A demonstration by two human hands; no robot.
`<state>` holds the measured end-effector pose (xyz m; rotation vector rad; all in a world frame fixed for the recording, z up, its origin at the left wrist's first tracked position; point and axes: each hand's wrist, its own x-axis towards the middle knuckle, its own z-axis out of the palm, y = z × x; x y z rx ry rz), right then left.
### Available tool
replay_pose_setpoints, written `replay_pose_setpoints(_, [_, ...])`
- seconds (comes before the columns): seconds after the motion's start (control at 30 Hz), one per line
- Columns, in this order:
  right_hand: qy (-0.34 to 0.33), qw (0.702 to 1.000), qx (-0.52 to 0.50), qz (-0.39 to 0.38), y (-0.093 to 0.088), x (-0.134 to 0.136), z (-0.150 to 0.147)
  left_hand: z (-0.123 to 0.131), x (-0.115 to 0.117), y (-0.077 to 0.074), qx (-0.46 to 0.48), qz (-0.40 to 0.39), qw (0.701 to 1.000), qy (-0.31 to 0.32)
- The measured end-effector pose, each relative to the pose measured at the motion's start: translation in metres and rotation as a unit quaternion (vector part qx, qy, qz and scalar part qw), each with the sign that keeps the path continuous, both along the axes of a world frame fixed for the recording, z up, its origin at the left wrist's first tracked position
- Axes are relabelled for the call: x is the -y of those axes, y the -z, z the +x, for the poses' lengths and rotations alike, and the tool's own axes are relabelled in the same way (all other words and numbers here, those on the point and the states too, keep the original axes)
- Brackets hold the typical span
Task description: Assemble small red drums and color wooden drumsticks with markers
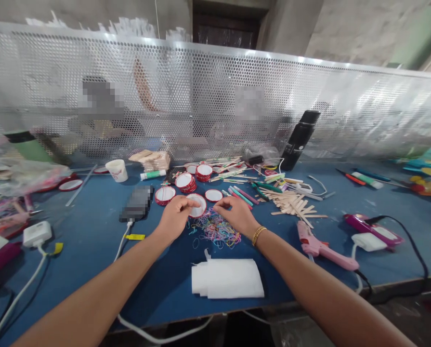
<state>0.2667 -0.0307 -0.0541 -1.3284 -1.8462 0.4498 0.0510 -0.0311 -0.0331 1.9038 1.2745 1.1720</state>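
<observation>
My left hand (175, 217) is closed in a pinch over a round red-rimmed lid (198, 205) on the blue table (92, 236). My right hand (235, 213) is also closed in a pinch just to the right of that lid, above a heap of small coloured rubber bands (217, 231). What the fingertips hold is too small to name. A gold bangle sits on my right wrist. More red-rimmed lids (184, 182) lie behind the hands.
A folded white cloth (227, 279) lies near the front edge. A pink glue gun (318, 246), wooden sticks (291, 202), a phone (137, 205), a white cup (117, 170), chargers and cables surround the hands. A perforated metal screen (215, 96) closes the back.
</observation>
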Motion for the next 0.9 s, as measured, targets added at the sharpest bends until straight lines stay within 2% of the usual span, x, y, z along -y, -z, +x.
replay_pose_setpoints(0.13, [-0.043,0.995,-0.089,-0.023,0.0,0.004,-0.008,0.001,0.004,-0.004,-0.047,0.017,0.999,0.014])
replay_pose_setpoints(0.3, [-0.102,0.966,-0.231,-0.062,0.0,0.013,-0.02,0.004,0.007,-0.007,-0.083,0.024,0.996,0.038])
replay_pose_setpoints(0.53, [-0.068,0.98,-0.185,-0.01,-0.009,0.028,-0.028,0.007,0.009,-0.004,-0.104,0.042,0.992,0.058])
replay_pose_setpoints(0.9, [-0.087,0.977,-0.195,-0.022,-0.011,0.032,-0.032,0.005,0.01,-0.004,-0.103,0.053,0.991,0.068])
